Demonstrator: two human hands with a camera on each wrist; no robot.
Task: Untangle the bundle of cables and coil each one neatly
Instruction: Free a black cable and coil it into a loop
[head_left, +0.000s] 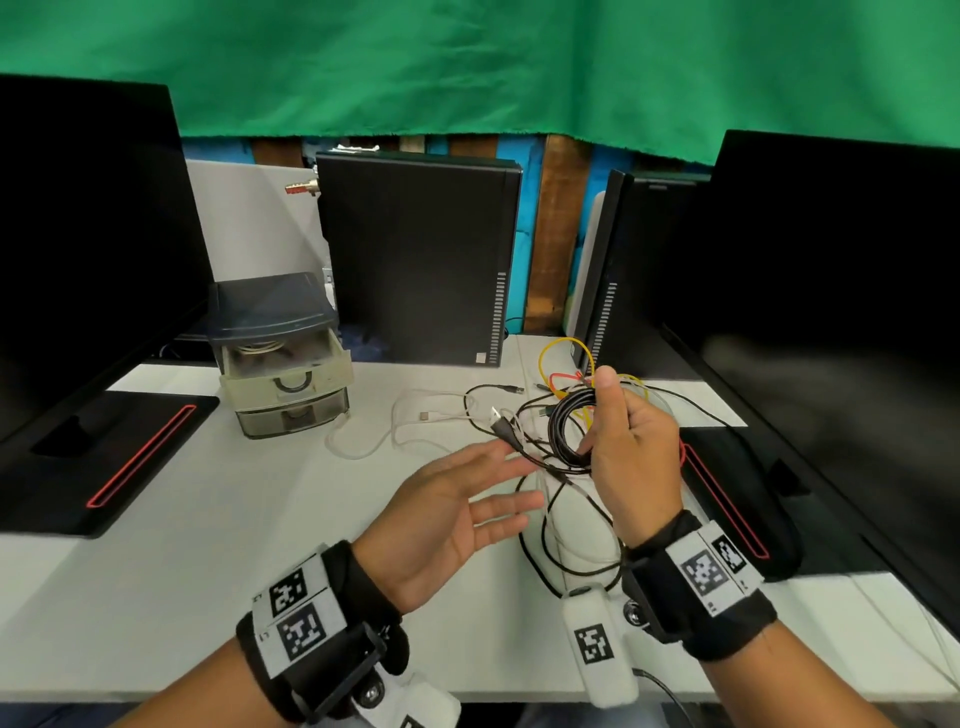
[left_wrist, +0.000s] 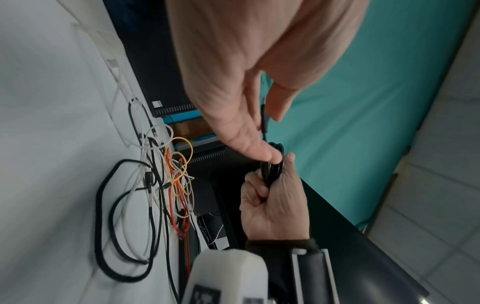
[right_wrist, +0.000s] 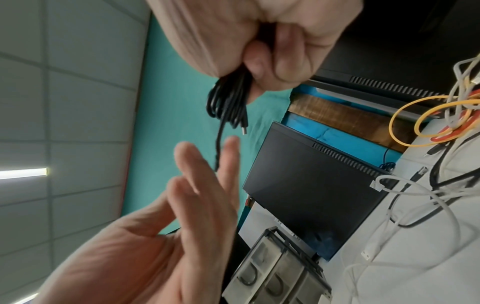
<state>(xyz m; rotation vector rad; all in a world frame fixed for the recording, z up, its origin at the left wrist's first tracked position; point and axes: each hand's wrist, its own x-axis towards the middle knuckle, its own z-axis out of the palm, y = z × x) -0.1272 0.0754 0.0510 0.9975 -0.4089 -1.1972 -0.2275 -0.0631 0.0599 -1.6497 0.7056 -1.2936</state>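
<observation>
My right hand (head_left: 623, 436) grips a coiled black cable (head_left: 566, 431) above the white desk (head_left: 208, 519); the coil (right_wrist: 228, 102) hangs from the curled fingers, its plug end dangling. My left hand (head_left: 467, 499) is open with straight fingers, palm turned toward the coil, just left of it and holding nothing. The same coil (left_wrist: 271, 168) shows in the right fist in the left wrist view. Under and behind the hands lies the tangle: black loops (left_wrist: 111, 216), white cables (head_left: 410, 421), yellow (head_left: 566, 358) and red (left_wrist: 176, 197) cables.
A small grey drawer unit (head_left: 283, 358) stands at the left of the desk, its top drawer pulled out. Two black computer towers (head_left: 415, 260) stand at the back. Dark monitors (head_left: 88, 223) and their bases (head_left: 737, 499) flank both sides.
</observation>
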